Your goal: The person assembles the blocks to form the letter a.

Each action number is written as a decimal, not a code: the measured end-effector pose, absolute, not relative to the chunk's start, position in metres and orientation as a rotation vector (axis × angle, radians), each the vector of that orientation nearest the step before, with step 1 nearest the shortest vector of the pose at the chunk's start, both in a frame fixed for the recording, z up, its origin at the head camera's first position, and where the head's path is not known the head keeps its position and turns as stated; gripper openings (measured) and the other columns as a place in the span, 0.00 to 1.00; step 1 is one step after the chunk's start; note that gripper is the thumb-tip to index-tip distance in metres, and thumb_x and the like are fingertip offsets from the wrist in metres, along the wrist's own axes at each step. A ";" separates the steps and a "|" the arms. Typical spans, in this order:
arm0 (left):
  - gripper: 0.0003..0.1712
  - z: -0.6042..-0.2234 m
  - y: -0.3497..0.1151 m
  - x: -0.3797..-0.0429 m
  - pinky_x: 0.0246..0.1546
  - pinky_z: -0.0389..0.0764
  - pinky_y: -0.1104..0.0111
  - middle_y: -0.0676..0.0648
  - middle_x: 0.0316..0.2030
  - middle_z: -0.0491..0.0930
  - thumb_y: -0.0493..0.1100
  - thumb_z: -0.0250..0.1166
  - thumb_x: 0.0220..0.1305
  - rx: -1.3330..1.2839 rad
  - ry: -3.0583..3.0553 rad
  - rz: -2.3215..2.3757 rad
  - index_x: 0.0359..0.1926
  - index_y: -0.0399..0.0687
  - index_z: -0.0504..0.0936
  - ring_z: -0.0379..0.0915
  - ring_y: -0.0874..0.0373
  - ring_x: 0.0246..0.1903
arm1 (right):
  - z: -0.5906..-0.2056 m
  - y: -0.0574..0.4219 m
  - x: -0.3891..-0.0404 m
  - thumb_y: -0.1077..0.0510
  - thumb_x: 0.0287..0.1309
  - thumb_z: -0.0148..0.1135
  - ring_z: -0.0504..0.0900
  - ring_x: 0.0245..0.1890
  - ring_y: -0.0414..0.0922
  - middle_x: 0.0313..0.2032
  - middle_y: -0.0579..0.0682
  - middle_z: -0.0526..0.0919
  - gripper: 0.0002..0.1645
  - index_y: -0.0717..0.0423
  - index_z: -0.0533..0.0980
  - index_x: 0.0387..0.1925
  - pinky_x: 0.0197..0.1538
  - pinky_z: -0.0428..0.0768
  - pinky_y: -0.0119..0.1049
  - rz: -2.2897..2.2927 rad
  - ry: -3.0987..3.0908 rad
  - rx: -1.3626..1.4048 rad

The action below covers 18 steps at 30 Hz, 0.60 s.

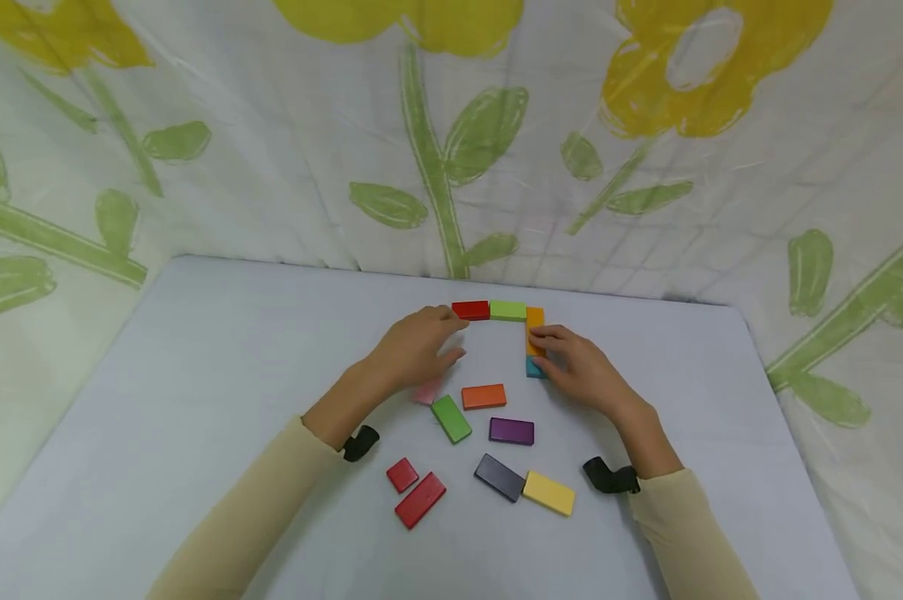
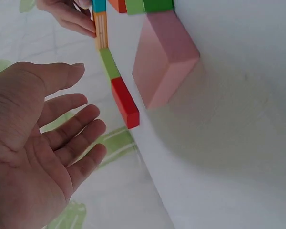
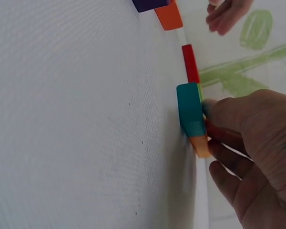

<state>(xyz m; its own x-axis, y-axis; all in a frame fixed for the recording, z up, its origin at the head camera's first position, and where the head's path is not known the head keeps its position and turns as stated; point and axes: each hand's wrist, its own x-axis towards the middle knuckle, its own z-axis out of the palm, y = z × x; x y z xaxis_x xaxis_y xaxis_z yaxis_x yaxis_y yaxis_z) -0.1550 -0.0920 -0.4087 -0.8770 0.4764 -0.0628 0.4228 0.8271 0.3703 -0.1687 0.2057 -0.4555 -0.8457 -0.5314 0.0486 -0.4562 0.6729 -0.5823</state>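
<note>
My left hand (image 1: 414, 346) is held above the table with its fingers spread and nothing in them. Close to its fingertips lies a red block (image 1: 471, 311), and a pink block (image 2: 157, 57) is partly hidden beneath the hand. The red block ends a row with a light green block (image 1: 507, 311); an orange block (image 1: 535, 317) turns the corner toward me, followed by a blue block (image 3: 189, 107). My right hand (image 1: 582, 367) rests over these last two, thumb at the blue block and fingers at the orange one.
Nearer me lie loose blocks: an orange-red block (image 1: 484, 397), a green block (image 1: 451, 419), a purple block (image 1: 511, 431), a dark grey block (image 1: 500, 477), a yellow block (image 1: 549, 492), a long red block (image 1: 421, 500) and a small red block (image 1: 402, 475). A flowered curtain (image 1: 286, 167) hangs behind the table.
</note>
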 end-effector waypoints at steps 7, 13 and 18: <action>0.29 -0.407 -0.088 -0.139 0.67 0.82 0.54 0.42 0.65 0.81 0.49 0.68 0.74 0.671 2.818 0.523 0.71 0.45 0.79 0.78 0.48 0.65 | -0.457 0.205 -0.168 0.60 0.72 0.66 0.76 0.72 0.61 0.70 0.61 0.78 0.26 0.64 0.77 0.68 0.74 0.74 0.59 -0.906 2.762 -0.818; 0.27 -0.410 -0.084 -0.131 0.65 0.83 0.55 0.43 0.64 0.82 0.49 0.68 0.74 0.675 2.797 0.547 0.70 0.44 0.80 0.79 0.48 0.64 | -0.455 0.204 -0.167 0.60 0.72 0.65 0.76 0.72 0.61 0.70 0.61 0.78 0.26 0.64 0.77 0.68 0.75 0.74 0.59 -0.896 2.759 -0.822; 0.27 -0.415 -0.081 -0.125 0.64 0.84 0.56 0.43 0.62 0.83 0.48 0.69 0.73 0.687 2.793 0.571 0.68 0.44 0.81 0.79 0.49 0.63 | -0.455 0.205 -0.167 0.60 0.72 0.65 0.77 0.71 0.61 0.69 0.61 0.78 0.26 0.64 0.77 0.68 0.74 0.74 0.59 -0.894 2.769 -0.831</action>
